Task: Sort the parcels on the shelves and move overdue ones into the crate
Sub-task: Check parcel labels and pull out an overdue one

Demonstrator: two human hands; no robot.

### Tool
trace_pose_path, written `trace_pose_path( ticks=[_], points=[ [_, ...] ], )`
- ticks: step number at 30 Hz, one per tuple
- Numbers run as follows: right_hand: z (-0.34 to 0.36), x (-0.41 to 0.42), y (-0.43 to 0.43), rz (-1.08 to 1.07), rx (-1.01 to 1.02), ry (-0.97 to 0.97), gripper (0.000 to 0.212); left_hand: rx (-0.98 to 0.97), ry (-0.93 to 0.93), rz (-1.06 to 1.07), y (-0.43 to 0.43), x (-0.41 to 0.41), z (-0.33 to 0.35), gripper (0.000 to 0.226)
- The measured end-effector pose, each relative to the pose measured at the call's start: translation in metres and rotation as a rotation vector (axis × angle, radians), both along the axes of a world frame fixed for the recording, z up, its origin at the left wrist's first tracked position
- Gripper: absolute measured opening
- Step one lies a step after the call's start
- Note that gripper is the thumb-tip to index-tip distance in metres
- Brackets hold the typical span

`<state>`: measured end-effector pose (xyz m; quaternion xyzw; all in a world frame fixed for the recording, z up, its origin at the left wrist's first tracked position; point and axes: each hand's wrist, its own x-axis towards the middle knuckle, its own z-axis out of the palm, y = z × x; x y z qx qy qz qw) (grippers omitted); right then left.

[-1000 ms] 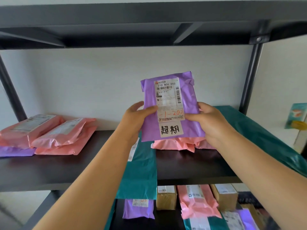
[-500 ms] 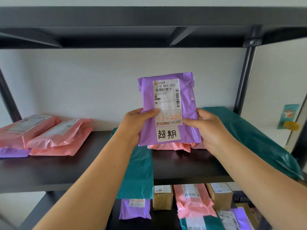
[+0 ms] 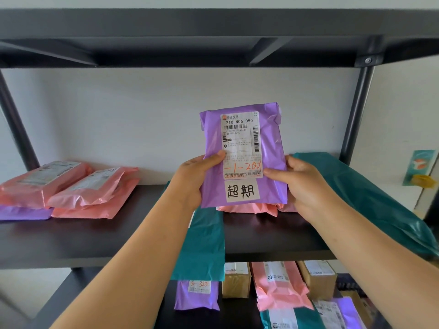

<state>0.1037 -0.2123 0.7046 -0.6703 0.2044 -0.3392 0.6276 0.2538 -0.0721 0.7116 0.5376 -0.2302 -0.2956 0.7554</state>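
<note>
A purple parcel [image 3: 270,148] stands upright in front of me above the dark shelf [image 3: 95,241]. It carries a white shipping label with orange handwriting and a white sticker with two handwritten black characters. My left hand [image 3: 192,179] grips its left edge, thumb on the label. My right hand [image 3: 301,184] grips its right edge, thumb on the front. Pink parcels [image 3: 247,208] lie on the shelf right behind it. No crate is in view.
Pink parcels [image 3: 78,191] and a purple one [image 3: 23,213] lie at the shelf's left. A teal parcel [image 3: 206,243] hangs over the front edge; a large teal bag [image 3: 370,198] lies at the right. The lower shelf holds cardboard boxes [image 3: 236,280] and several mailers. Black uprights [image 3: 354,115] flank the shelf.
Both hands keep the same hold on the purple parcel. It has sunk slightly in view and the view has shifted a little to the right.
</note>
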Motion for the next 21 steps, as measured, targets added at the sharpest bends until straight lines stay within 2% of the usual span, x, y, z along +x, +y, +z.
trace_pose_path(
  ticks=[11,15,21],
  points=[
    [0.003,-0.003,0.007,-0.018,0.029,0.001,0.023,-0.014,-0.006,-0.051,0.008,-0.002,0.004,0.032],
    [0.003,-0.007,0.008,-0.067,0.012,0.037,0.017,-0.028,-0.042,-0.078,0.008,-0.003,0.004,0.032],
    [-0.004,-0.030,0.013,-0.154,-0.002,-0.020,0.017,-0.067,-0.084,-0.217,0.001,-0.018,0.001,0.027]
  ],
)
